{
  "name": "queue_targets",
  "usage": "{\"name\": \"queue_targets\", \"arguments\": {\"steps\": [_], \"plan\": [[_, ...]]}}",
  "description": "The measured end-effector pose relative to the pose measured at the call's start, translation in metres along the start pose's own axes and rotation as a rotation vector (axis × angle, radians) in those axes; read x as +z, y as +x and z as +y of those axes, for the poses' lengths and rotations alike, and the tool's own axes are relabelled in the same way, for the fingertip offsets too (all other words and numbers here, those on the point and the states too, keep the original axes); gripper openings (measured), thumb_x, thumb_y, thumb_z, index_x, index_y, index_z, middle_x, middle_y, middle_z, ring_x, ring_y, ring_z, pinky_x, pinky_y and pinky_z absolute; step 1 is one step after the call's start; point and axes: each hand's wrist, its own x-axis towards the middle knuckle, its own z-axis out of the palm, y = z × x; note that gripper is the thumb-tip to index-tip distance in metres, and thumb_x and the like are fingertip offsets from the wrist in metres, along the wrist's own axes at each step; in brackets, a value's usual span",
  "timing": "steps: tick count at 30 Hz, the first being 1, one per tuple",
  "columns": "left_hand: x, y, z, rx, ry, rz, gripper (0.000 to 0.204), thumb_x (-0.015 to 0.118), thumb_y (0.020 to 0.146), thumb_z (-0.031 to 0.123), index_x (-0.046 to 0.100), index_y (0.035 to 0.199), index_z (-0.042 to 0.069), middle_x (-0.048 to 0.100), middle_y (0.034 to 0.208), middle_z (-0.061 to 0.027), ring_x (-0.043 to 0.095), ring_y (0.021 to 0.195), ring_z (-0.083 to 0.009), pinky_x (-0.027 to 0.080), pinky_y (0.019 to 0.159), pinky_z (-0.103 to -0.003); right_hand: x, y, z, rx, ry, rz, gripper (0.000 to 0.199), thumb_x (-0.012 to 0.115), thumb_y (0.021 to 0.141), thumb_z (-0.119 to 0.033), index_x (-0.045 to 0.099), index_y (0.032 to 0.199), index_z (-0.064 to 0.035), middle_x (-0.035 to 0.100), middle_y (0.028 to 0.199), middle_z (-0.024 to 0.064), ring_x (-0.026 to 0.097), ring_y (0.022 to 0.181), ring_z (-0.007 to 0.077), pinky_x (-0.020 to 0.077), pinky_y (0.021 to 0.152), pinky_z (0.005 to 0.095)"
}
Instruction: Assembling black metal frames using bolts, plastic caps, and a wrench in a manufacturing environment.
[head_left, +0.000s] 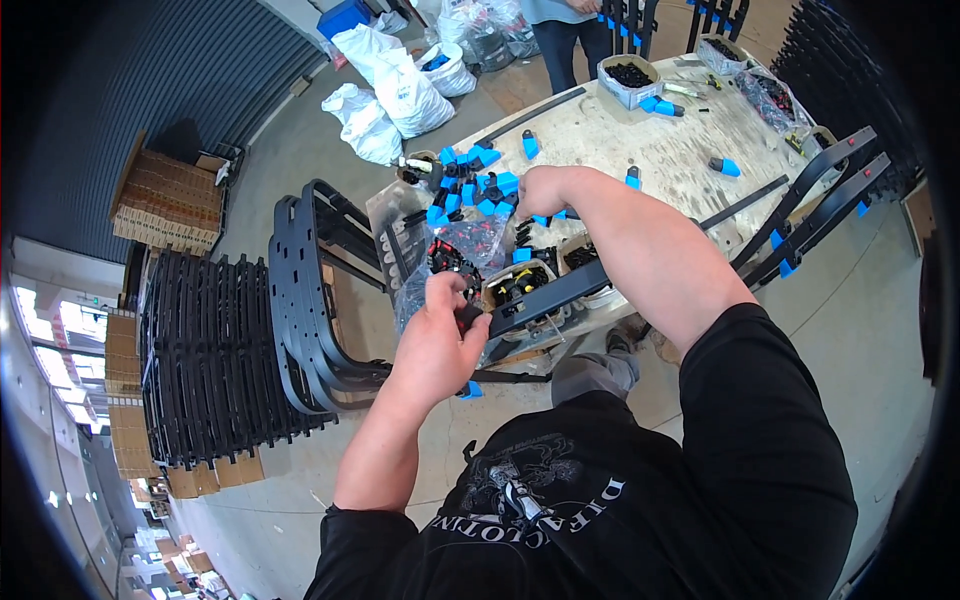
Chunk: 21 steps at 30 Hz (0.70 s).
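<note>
My left hand (437, 335) grips the near end of a long black flat bar (560, 288) that lies slanted across the table's front edge. A small blue cap (471, 390) sits at the bar's end, just below that hand. My right hand (540, 190) reaches over the table into a heap of blue and black plastic caps (470, 185), fingers closed among them; what it holds is hidden. Between the hands lie a clear bag of red and black parts (465, 250) and small tubs of black and yellow parts (520, 283).
The worn pale table (640, 140) carries scattered blue caps, a box of black parts (630, 78) and more black bars (815, 200) leaning at its right. Stacks of curved black frames (215, 350) stand at left. White sacks (395, 85) lie on the floor; another person (565, 30) stands behind.
</note>
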Motion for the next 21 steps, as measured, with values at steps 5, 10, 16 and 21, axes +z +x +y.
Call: {"name": "queue_targets", "arguments": {"steps": [5,10,16,21], "plan": [[0.004,-0.001,-0.008,-0.009,0.053,0.021,0.031,0.081,0.082,0.01,0.06,0.102,0.001,0.066,0.077,-0.0085,0.06,0.063,-0.0149,0.05,0.058,-0.03,0.003,-0.005,0.002,-0.015,0.01,0.048,0.046,0.075,0.082,-0.04,0.074,0.107,-0.0016,0.073,0.104,0.0191,0.07,0.092,0.0314,0.0547,0.08,0.0427],[0.006,-0.001,0.001,0.144,0.029,0.075,0.025,0.078,0.085,0.017,0.067,0.101,0.001,0.066,0.079,-0.0121,0.066,0.071,-0.0301,0.053,0.065,-0.041,0.003,-0.007,-0.002,-0.031,0.002,0.071,0.047,0.074,0.083,-0.041,0.076,0.104,0.0009,0.073,0.102,0.021,0.071,0.089,0.0324,0.0552,0.079,0.0423],[0.016,0.005,0.008,0.286,0.163,0.068,0.021,0.073,0.088,0.014,0.068,0.104,0.001,0.063,0.088,-0.0138,0.064,0.08,-0.0332,0.053,0.071,-0.041,0.001,-0.007,-0.003,-0.052,-0.001,0.051,0.048,0.073,0.084,-0.042,0.076,0.104,0.0006,0.073,0.102,0.0214,0.071,0.09,0.0327,0.0547,0.08,0.0422],[0.023,0.009,0.008,0.258,0.163,0.021,0.021,0.073,0.087,0.012,0.067,0.104,0.0,0.062,0.09,-0.0141,0.063,0.084,-0.035,0.052,0.075,-0.042,0.001,-0.008,-0.001,-0.071,-0.006,0.052,0.048,0.071,0.084,-0.044,0.077,0.099,0.0007,0.073,0.097,0.0214,0.07,0.086,0.0332,0.0546,0.077,0.0427]]}}
